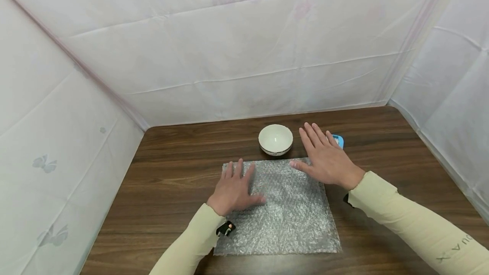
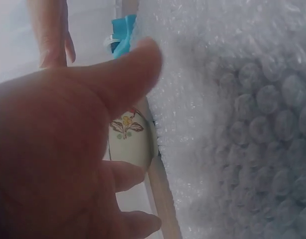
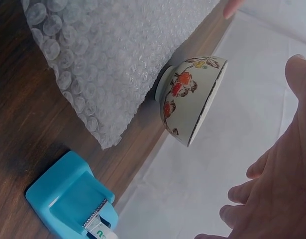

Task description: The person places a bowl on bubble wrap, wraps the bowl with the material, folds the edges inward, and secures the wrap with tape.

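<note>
A square sheet of bubble wrap point(image 1: 286, 215) lies flat on the table. Over its left part my left hand point(image 1: 233, 192) is spread with straight fingers and holds nothing. My right hand point(image 1: 326, 160), fingers extended, is above the sheet's far right corner, also holding nothing. Just beyond the far edge stands a white bowl point(image 1: 276, 139), upright; in the right wrist view the bowl point(image 3: 192, 94) shows red and yellow flowers on its side. A blue tape dispenser point(image 3: 68, 194) sits right of the bowl, partly hidden behind my right hand in the head view.
The brown wooden table point(image 1: 172, 181) has rounded far corners. White patterned sheeting point(image 1: 229, 54) hangs behind it and along both sides. The dispenser has a toothed cutter point(image 3: 95, 214) with tape at its edge.
</note>
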A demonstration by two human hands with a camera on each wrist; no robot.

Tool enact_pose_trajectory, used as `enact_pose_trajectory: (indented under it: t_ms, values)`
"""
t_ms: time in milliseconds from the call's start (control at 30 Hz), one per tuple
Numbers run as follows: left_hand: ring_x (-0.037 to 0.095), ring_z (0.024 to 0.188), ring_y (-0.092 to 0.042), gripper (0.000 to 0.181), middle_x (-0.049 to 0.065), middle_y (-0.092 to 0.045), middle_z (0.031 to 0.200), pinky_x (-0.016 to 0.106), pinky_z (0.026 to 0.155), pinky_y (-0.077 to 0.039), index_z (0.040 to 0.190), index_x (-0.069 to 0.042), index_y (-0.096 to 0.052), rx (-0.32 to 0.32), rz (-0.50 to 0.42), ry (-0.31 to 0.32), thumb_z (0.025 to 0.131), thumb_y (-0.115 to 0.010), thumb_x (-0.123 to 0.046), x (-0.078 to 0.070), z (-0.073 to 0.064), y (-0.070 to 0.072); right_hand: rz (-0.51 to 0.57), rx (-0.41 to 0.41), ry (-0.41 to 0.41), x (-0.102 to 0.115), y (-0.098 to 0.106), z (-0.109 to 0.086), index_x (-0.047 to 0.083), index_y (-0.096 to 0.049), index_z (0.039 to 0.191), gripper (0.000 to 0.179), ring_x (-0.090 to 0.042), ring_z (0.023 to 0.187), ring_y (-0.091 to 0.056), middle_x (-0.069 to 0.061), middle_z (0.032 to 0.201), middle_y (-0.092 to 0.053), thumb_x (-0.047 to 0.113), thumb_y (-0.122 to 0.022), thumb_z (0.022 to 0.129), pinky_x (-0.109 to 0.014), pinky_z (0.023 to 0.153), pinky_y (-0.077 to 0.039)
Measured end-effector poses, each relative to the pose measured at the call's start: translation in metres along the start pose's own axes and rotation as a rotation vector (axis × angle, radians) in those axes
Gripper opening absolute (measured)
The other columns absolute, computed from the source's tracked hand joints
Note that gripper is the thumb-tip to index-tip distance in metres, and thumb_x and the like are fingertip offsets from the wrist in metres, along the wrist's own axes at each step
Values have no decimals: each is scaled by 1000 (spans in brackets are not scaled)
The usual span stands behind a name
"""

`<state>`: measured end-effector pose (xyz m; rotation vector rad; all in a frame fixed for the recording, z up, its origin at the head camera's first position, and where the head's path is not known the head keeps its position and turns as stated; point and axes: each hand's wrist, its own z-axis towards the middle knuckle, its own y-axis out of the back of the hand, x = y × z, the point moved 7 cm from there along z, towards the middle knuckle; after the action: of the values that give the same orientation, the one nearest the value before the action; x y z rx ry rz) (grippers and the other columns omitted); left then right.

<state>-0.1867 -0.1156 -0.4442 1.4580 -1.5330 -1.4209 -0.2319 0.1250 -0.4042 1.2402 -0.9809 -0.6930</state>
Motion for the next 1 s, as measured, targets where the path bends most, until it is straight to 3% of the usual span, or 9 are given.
enact_pose_trajectory:
  t_ms: [400, 633, 1000]
  values:
    - [55, 153, -30, 98, 26, -33, 168, 69, 110, -44, 161, -18, -42, 47, 44, 11, 82, -81, -61, 2, 4, -13, -5, 11, -12, -4, -2, 3, 2, -7, 167, 104, -43, 163, -5, -21, 176, -2, 70, -48, 101, -65, 129, -10]
    - [56, 151, -33, 95, 27, -34, 166, 65, 111, -45, 159, -17, -46, 24, 71, -1, 82, -81, -62, 1, 5, -14, -13, 5, -12, -7, -3, 6, 1, -8, 167, 104, -42, 164, -6, -21, 176, -2, 71, -48, 101, -65, 129, -10]
    - [55, 153, -30, 96, 27, -34, 167, 71, 114, -38, 159, -18, -46, 10, 58, 5, 81, -81, -63, 3, 5, -17, -41, 10, -9, -8, 0, 13, -1, -8, 167, 107, -42, 164, -6, -21, 176, -2, 72, -49, 99, -63, 130, -12]
